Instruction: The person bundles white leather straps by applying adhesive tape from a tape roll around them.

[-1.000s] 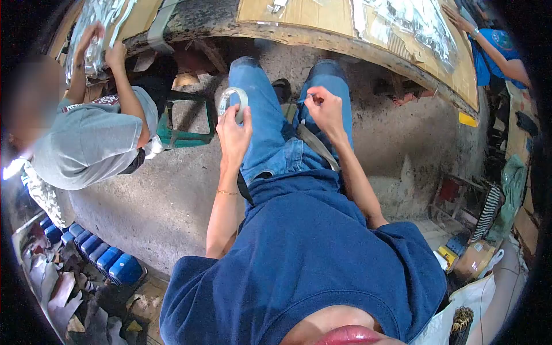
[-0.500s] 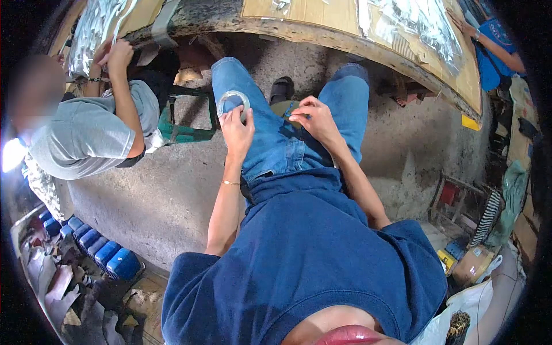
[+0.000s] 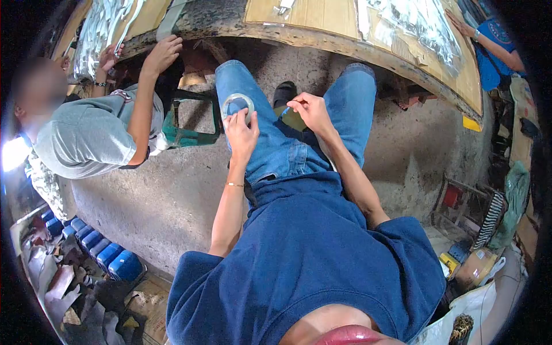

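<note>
A clear ring, like a roll of tape (image 3: 249, 103), rests over my left thigh. My left hand (image 3: 241, 133) is closed on its lower edge, fingertips at the rim. Between my knees, my right hand (image 3: 312, 113) pinches a small blue piece (image 3: 285, 111), too small to make out well. Below that piece, a rounded olive-coloured surface (image 3: 294, 119) shows between my thighs. The two hands are apart.
A worktable (image 3: 322, 42) with white strips (image 3: 417, 29) spans the top. A seated person in grey (image 3: 95, 135) is at the left by a green stool (image 3: 187, 137). Another person's arm (image 3: 494, 47) reaches in at upper right. Blue containers (image 3: 125, 265) stand lower left.
My right hand has moved slightly with the blue piece, which now shows more clearly. The ring and my left hand have shifted slightly right. The seated person's nearer hand has moved right along the table edge.
</note>
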### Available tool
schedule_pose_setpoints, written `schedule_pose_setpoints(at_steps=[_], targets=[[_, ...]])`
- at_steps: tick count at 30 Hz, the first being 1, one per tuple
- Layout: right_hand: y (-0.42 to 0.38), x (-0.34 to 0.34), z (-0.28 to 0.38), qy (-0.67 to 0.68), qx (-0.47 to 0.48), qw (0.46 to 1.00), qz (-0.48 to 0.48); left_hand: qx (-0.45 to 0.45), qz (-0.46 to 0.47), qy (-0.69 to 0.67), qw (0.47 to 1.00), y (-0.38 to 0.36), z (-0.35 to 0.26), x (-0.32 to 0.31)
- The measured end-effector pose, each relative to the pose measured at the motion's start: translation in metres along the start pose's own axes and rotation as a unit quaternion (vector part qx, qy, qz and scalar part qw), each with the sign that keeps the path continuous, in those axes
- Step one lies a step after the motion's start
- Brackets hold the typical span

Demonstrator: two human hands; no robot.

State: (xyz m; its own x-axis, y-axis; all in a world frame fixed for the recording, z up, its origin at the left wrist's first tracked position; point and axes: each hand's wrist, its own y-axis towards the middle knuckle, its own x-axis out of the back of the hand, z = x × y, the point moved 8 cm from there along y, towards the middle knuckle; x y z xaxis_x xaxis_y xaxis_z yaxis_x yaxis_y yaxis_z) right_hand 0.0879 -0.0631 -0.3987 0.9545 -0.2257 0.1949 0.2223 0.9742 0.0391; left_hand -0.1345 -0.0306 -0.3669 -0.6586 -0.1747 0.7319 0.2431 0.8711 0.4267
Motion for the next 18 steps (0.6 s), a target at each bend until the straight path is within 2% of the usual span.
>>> schedule_pose_setpoints(at_steps=[3,5,7,10,11,13,18], targets=[[0.004,0.009,0.001,-0.045,0.032,0.997,-0.048,-0.007,0.013,-0.003,1.000,0.002,-0.005,-0.003],[0.009,0.034,-0.004,-0.024,-0.016,0.989,-0.146,-0.013,0.015,-0.004,1.000,0.005,-0.008,-0.004],[0.018,0.046,-0.010,-0.059,-0.022,0.985,-0.162,-0.020,0.006,-0.003,1.000,0.005,-0.008,-0.003],[0.024,0.034,-0.019,0.017,-0.034,0.997,-0.069,0.012,0.029,0.001,1.000,0.006,-0.005,-0.003],[0.023,0.027,-0.020,-0.008,-0.035,0.999,-0.016,0.010,0.029,0.000,1.000,0.007,-0.007,-0.004],[0.021,0.008,-0.036,0.041,-0.109,0.991,0.058,-0.018,0.009,-0.002,1.000,0.006,-0.013,0.000],[0.030,-0.012,-0.033,0.088,-0.103,0.979,0.149,-0.023,0.012,-0.017,1.000,0.005,-0.018,0.000]])
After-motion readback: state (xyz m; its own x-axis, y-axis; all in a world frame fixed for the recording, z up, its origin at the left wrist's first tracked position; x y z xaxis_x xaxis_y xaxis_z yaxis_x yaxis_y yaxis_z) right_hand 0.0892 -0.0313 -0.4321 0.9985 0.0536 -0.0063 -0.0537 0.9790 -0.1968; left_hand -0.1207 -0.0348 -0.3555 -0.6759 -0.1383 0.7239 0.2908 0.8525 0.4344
